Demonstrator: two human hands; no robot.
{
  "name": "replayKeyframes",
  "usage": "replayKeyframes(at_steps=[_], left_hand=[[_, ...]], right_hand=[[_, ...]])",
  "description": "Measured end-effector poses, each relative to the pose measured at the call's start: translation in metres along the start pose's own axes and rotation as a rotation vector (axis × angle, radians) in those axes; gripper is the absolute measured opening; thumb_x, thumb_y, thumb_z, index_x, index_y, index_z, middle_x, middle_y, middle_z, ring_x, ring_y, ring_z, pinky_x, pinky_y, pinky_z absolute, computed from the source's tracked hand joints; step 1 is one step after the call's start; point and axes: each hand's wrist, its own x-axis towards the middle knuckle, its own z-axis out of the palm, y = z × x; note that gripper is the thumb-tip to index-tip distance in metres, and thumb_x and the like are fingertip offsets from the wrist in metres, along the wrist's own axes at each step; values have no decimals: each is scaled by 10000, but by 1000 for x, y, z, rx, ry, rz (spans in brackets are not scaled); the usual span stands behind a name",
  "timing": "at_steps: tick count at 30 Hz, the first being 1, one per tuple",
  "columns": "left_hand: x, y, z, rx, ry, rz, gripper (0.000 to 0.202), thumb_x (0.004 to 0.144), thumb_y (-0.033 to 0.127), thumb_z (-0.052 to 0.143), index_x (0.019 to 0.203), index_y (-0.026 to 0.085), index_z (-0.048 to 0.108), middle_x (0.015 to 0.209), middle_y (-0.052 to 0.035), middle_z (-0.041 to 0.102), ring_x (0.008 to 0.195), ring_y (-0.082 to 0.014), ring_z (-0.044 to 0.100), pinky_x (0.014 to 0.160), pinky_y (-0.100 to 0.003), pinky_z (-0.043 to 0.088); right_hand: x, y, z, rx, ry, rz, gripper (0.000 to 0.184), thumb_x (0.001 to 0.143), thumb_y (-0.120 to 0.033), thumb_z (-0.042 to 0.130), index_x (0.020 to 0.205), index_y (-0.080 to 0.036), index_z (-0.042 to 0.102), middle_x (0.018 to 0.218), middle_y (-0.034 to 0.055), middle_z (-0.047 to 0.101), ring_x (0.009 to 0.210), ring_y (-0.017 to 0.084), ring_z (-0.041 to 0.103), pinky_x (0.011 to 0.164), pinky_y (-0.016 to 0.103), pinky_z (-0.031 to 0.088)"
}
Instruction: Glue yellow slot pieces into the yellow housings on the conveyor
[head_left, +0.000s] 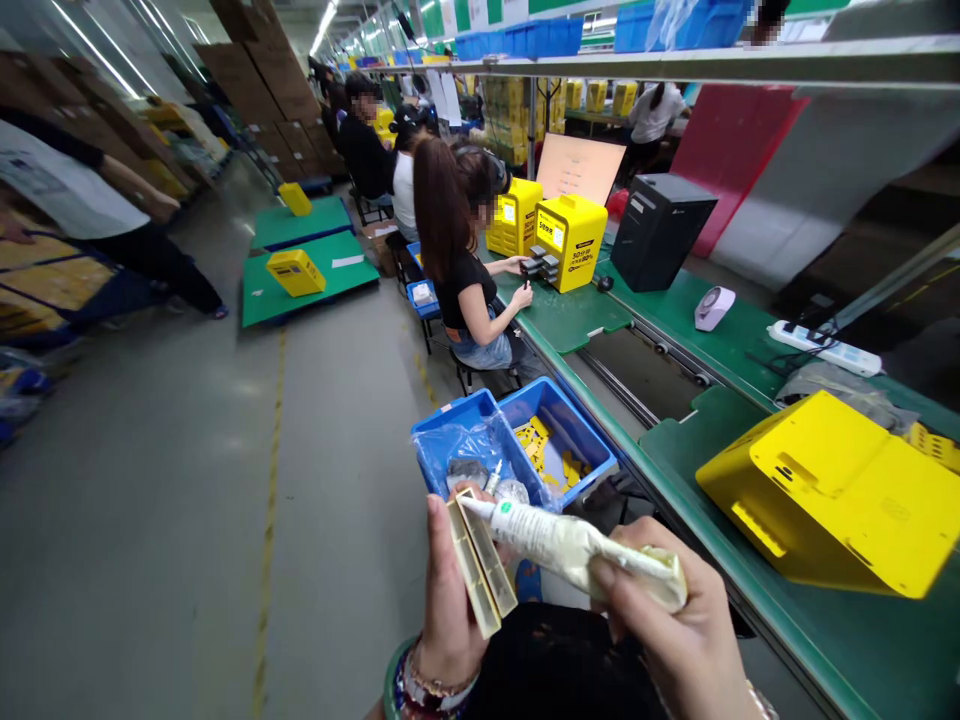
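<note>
My left hand [450, 600] grips a small ribbed cream-coloured plastic part [481, 562] upright between thumb and fingers. My right hand [667, 620] squeezes a crumpled white tube of adhesive [566, 545]. The tube's narrow tip points left and meets the top edge of the plastic part. Any adhesive at that contact is too small to make out. Several bracelets circle my left wrist.
Two blue bins [559, 440] with yellow pieces and plastic bags stand just beyond my hands. A yellow housing [832, 490] lies on the green workbench [810, 590] to the right. A seated co-worker [465, 270] works farther along the bench, and a grey floor lies to the left.
</note>
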Motion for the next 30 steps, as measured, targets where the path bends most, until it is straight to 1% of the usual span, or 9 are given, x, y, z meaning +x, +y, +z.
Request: replayKeyframes(at_steps=[3, 6, 8, 11, 14, 19, 24, 27, 30], left_hand=[[6, 2, 0, -32, 10, -69, 420, 820, 603, 588, 880, 187, 594, 620, 39, 550, 477, -79, 502, 466, -184, 440], [14, 2, -1, -19, -22, -122, 419, 851, 586, 553, 822, 169, 583, 561, 46, 528, 452, -82, 521, 438, -179, 458], [20, 0, -3, 16, 33, -191, 422, 863, 575, 541, 803, 158, 580, 591, 25, 575, 477, -104, 572, 430, -198, 489], [24, -5, -5, 51, 87, -216, 328, 860, 471, 613, 832, 144, 601, 655, -8, 638, 540, -133, 630, 492, -249, 558], [23, -9, -9, 49, -9, -165, 269, 760, 325, 763, 902, 146, 621, 737, -17, 674, 625, -139, 661, 616, -276, 594], [17, -13, -16, 137, -197, -132, 444, 661, 234, 835, 1038, 176, 609, 750, -8, 662, 655, -145, 655, 656, -270, 569], [13, -17, -17, 157, -177, -44, 651, 577, 212, 878, 1146, 248, 565, 953, -18, 674, 755, -164, 659, 680, -269, 547], [13, -20, -19, 139, -147, 11, 729, 560, 220, 891, 1194, 272, 536, 1037, -28, 673, 850, -172, 655, 754, -265, 537], [13, -22, -21, 161, -164, 93, 728, 568, 204, 884, 1203, 274, 533, 1014, -20, 670, 824, -161, 646, 734, -246, 525]], right_hand=[[-1, 2, 1, 211, 167, 231, 288, 761, -413, 707, 680, -190, 544, 512, -20, 577, 423, 85, 443, 408, 196, 336], [2, 4, -3, 347, 279, 312, 316, 703, -409, 762, 699, -194, 531, 490, -31, 560, 424, 80, 444, 385, 165, 332], [6, 9, -9, 409, 290, 334, 327, 671, -397, 788, 730, -194, 538, 496, -34, 559, 408, 73, 438, 367, 152, 323], [10, 22, -18, 423, 246, 306, 317, 673, -388, 785, 747, -202, 539, 502, -31, 565, 375, 73, 418, 348, 165, 318], [11, 30, -24, 393, 229, 261, 276, 713, -387, 751, 749, -211, 540, 508, -24, 572, 380, 82, 426, 347, 171, 324], [3, 17, -19, 321, 244, 278, 305, 684, -419, 769, 712, -199, 559, 483, -12, 563, 382, 96, 445, 340, 183, 346], [-11, 3, -11, 165, 246, 277, 319, 699, -448, 746, 645, -185, 574, 484, -11, 552, 385, 85, 429, 369, 195, 332], [-16, 4, -16, 26, 157, 186, 283, 751, -433, 707, 663, -186, 602, 491, -6, 561, 390, 98, 463, 373, 197, 344], [-16, 5, -21, -79, 74, 81, 247, 803, -390, 666, 671, -188, 611, 472, -12, 550, 389, 101, 473, 381, 194, 353]])
